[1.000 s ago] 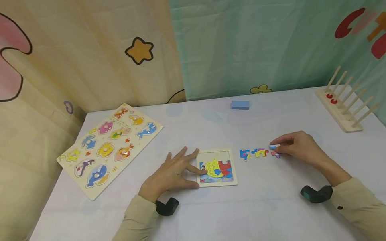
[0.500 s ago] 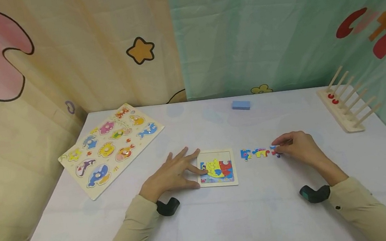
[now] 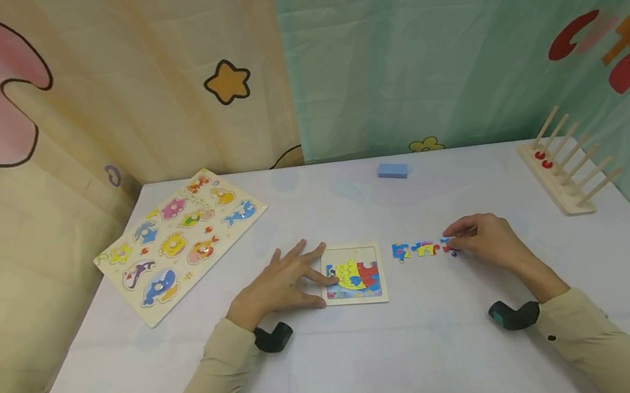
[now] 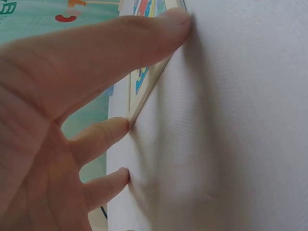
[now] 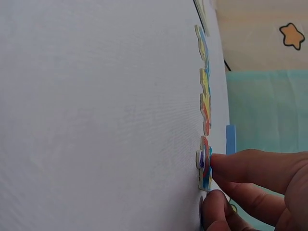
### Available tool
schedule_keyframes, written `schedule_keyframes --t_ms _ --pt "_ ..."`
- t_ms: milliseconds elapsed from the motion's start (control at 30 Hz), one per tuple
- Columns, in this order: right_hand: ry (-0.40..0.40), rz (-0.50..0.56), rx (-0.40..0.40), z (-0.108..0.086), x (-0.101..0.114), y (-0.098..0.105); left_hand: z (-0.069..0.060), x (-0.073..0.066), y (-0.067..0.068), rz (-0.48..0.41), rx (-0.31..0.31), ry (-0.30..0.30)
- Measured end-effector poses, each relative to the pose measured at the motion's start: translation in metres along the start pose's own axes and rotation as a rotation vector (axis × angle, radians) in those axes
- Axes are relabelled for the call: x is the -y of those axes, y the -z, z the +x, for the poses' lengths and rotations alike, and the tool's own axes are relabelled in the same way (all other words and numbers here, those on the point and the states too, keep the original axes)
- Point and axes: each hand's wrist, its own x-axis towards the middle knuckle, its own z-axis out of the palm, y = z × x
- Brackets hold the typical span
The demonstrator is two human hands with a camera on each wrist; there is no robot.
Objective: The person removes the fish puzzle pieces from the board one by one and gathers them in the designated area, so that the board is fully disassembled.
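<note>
Nearest, at the bottom of the frame, my beige sleeves point(image 3: 213, 373) are reaching in from either side, and a black device point(image 3: 274, 337) is sitting at each wrist. In the centre, my left hand point(image 3: 284, 285) is spreading its fingers over the left side of the puzzle tray point(image 3: 351, 254), thumb against the near left edge and a fingertip at the far left corner, probably bracing it against sliding. The tray is showing a partly filled yellow-and-red picture, its upper strip bare.

Right of centre, my right hand point(image 3: 488, 241) is pinching a puzzle piece point(image 5: 205, 179) down at the table point(image 3: 365, 361); my fingertips are covering much of it, so I can't be sure it's lying flat. Two loose pieces point(image 3: 425, 249) are lying left of it in a row, seemingly for easy picking.

Farther off, a knobbed board point(image 3: 171, 264) is lying aslant at left, a blue block point(image 3: 392, 171) is sitting near the back edge, and a peg rack point(image 3: 552, 186) is standing at right. On the curtain point(image 3: 449, 42), upper right, letter shapes point(image 3: 624, 40) are showing, one resembling an orange T; I'm making out no word or brand.
</note>
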Motion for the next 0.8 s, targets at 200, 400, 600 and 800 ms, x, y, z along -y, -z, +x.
schedule_keyframes --t_ms 200,400,600,800 --pt "-0.019 0.011 0.012 -0.001 0.0024 0.0002 0.0003 0.0008 -0.0004 -0.002 0.002 -0.003" --pt "-0.026 0.012 0.022 -0.0016 0.0043 -0.0005 -0.0007 0.0016 -0.0014 -0.015 0.006 -0.004" --pt "-0.041 0.003 0.026 -0.0016 0.0058 0.0007 -0.0006 0.0016 -0.0011 -0.013 0.006 -0.009" --pt "-0.06 -0.006 0.037 -0.0003 0.0067 0.0017 0.0008 0.0032 -0.0016 0.0 0.001 -0.018"
